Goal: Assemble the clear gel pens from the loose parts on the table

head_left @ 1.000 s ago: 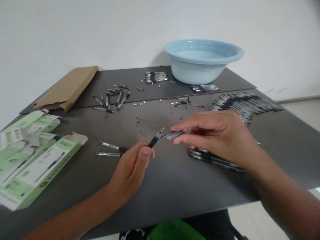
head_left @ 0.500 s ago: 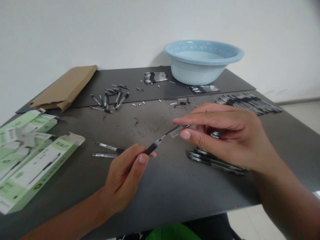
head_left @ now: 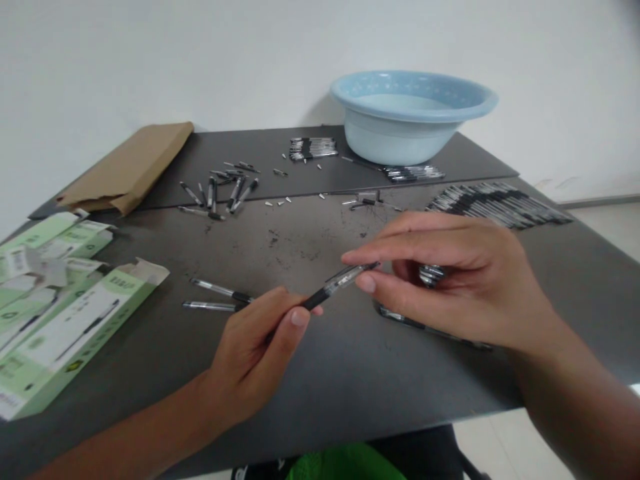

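My left hand (head_left: 257,343) is closed around a pen (head_left: 315,299), its black grip showing beyond the thumb. A clear pen cap (head_left: 345,276) with a dark clip covers the pen's tip. At the cap's far end, the thumb and fingers of my right hand (head_left: 460,283) pinch it. Something shiny and silvery (head_left: 431,275) shows by the right palm; I cannot tell whether it is held. Below that hand lies a capped pen (head_left: 435,332), partly hidden. Two clear-barrelled pens (head_left: 213,289) lie beside my left hand.
Green-white pen boxes (head_left: 85,327) and a brown paper envelope (head_left: 130,163) are at left. A blue basin (head_left: 400,137) stands at the back. Rows of pens (head_left: 500,205) lie at right, loose short caps (head_left: 235,193) and small silvery tips (head_left: 281,202) further back.
The cap was at an angle with the pen's bare tip at its opening; now it sits over the tip, in line with the pen. My left hand has moved slightly right.
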Demonstrator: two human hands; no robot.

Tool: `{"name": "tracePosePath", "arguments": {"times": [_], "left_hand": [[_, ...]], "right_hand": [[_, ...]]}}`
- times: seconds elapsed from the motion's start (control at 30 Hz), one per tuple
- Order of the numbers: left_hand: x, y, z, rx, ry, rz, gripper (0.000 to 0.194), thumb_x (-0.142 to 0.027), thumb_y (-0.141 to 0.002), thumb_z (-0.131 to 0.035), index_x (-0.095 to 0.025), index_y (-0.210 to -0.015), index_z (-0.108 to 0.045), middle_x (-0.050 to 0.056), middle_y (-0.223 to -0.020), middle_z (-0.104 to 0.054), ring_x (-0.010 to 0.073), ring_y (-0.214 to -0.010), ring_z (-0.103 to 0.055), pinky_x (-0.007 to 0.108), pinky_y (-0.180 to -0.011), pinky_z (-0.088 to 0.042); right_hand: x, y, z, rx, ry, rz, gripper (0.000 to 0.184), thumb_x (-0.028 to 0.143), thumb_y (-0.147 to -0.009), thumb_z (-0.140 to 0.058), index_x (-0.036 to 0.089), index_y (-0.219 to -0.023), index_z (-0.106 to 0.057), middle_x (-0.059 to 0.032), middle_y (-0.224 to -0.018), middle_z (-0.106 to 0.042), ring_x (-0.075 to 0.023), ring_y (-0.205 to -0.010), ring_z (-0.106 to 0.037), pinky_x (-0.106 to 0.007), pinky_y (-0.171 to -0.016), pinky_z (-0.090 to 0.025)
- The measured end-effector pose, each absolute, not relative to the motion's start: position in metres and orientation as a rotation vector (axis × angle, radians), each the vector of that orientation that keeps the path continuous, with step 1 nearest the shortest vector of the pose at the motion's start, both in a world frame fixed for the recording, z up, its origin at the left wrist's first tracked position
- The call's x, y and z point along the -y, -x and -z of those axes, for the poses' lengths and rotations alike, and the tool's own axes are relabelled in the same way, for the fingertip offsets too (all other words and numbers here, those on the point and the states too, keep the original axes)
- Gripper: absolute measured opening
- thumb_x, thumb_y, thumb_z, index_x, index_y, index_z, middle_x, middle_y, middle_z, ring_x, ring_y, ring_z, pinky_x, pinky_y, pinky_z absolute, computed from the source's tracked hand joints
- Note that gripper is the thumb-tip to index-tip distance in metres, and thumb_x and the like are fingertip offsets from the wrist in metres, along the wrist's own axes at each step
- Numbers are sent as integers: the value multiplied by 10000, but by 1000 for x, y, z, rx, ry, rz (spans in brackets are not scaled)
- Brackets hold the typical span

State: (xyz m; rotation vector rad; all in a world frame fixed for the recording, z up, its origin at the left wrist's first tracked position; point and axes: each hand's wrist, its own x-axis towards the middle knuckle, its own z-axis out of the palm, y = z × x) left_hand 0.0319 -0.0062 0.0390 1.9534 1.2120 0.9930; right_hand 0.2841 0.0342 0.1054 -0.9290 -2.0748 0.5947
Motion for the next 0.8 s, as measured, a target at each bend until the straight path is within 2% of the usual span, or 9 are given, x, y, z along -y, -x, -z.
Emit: {"name": "tracePosePath", "arguments": {"times": [0.17, 0.4, 0.5, 0.63, 0.7, 0.8], "left_hand": [[7, -32, -40, -1209, -1952, -979, 254, -275, -1073, -527, -228, -1003, -767, -20, -745, -645, 147, -631, -595, 275, -649, -463], [6, -31, -35, -1151, -1936, -994, 284, -320, -1098, -500, -222, -1032, -758, 3, -790, -660, 155, -657, -598, 290, -641, -437], [7, -27, -26, -1079, -1895, -1011, 353, -379, -1128, -446, -199, -935, -680, 0, -754, -590, 155, -650, -549, 296, -637, -408], [7, -24, -13, -1047, -1593, -1009, 462, -521, -1135, -391, -217, -802, -489, -50, -693, -400, 133, -591, -376, 277, -582, -327], [4, -27, -11, -1011, -1416, -1012, 460, -595, -1100, -443, -221, -836, -489, -67, -690, -366, 127, -581, -323, 262, -563, -300], [0, -35, -16, -1025, -1327, -956, 453, -646, -970, -657, -204, -919, -574, -86, -676, -338, 124, -596, -303, 246, -554, -272]], "right_hand": [[-36, -285, -104, 2113, 934, -616, 204, 255, -929, -790, 256, -1123, -853, -10, -928, -793, -98, -609, -635, -235, -457, -469], [-37, -287, -103, 2101, 953, -632, 200, 273, -921, -799, 285, -1112, -857, 2, -875, -770, -95, -557, -594, -243, -439, -433], [-40, -294, -106, 2007, 990, -626, 176, 301, -909, -824, 314, -1080, -863, 5, -818, -757, -110, -554, -582, -251, -441, -423], [-46, -299, -103, 1968, 1005, -668, 130, 337, -910, -833, 323, -1034, -869, -5, -863, -793, -127, -624, -635, -234, -480, -453], [-49, -293, -97, 2035, 959, -760, 124, 335, -923, -824, 300, -1032, -871, -13, -852, -799, -128, -650, -670, -220, -500, -470], [-50, -279, -83, 2156, 811, -910, 192, 312, -961, -789, 279, -1137, -860, -29, -869, -792, -118, -693, -707, -200, -566, -511]]}}
